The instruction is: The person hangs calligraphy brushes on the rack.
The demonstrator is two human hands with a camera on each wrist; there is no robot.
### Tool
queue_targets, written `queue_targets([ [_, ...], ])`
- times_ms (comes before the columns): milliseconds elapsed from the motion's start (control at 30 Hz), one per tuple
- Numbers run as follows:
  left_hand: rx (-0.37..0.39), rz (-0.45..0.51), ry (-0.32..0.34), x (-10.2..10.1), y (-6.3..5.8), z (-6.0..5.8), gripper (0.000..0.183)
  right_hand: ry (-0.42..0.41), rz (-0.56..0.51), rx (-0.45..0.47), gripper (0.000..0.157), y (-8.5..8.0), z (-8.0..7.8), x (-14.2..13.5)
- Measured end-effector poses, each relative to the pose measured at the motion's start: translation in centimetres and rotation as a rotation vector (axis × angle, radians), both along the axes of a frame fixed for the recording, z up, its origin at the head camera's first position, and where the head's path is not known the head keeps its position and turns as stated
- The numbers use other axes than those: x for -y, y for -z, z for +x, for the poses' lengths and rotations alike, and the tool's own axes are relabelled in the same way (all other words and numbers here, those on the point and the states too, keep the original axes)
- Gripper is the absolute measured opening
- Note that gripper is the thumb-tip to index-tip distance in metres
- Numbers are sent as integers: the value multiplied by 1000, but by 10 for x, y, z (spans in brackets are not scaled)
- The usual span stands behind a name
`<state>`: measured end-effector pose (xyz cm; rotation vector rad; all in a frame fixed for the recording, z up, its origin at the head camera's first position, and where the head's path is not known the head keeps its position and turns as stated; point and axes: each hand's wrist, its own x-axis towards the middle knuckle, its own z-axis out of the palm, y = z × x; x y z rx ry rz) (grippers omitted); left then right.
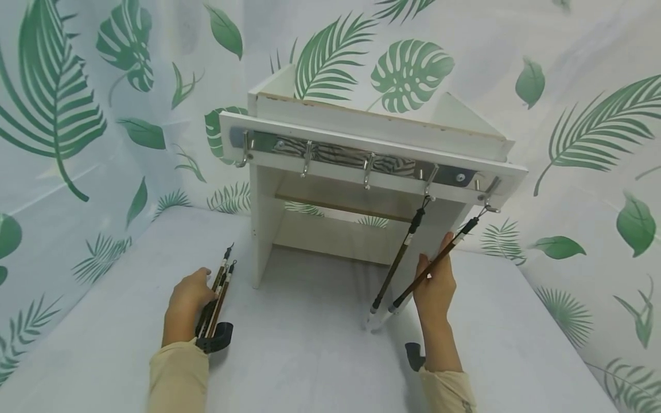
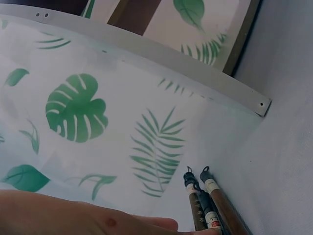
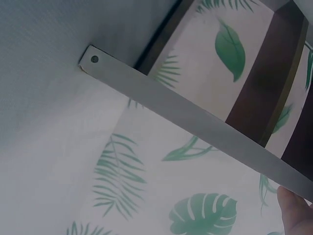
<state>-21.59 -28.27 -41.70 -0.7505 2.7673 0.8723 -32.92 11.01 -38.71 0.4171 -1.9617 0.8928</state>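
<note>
My left hand [image 1: 191, 292] is low beside several calligraphy brushes [image 1: 221, 298] on the white surface. Its fingertips touch or nearly touch their handles. In the left wrist view, the brushes' [image 2: 222, 208] looped ends point away from the fingers. A white rack [image 1: 260, 223] carries a row of metal hooks; two brushes hang from the right ones, the outer brush [image 1: 439, 255] slanting and the inner brush [image 1: 397, 261] beside it. My right hand [image 1: 436, 287] is upright behind the outer brush, its fingers extended near the rack's right side panel. In the right wrist view, a fingertip [image 3: 296, 210] shows beside the panel edge [image 3: 195, 122].
The hook board [image 1: 335, 152] juts from the rack's front above both hands. Three left hooks, such as this hook [image 1: 307, 158], hold nothing. Leaf-patterned sheeting [image 1: 516, 57] stands behind and beside the rack. Black curved pieces [image 1: 219, 338] sit by both wrists.
</note>
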Motion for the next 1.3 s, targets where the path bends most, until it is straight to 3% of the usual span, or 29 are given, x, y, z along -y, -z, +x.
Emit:
queue_targets([
  [500, -4, 67, 31, -4, -3, 1, 54, 10, -14, -4, 63, 1, 4, -1],
  [700, -19, 61, 42, -2, -11, 3, 55, 10, -19, 2, 60, 2, 1, -1],
  [900, -100, 16, 97, 0, -26, 7, 55, 16, -12, 13, 61, 1, 1, 0],
  [1300, -272, -14, 118, -3, -51, 17, 57, 11, -17, 17, 62, -1, 2, 0],
])
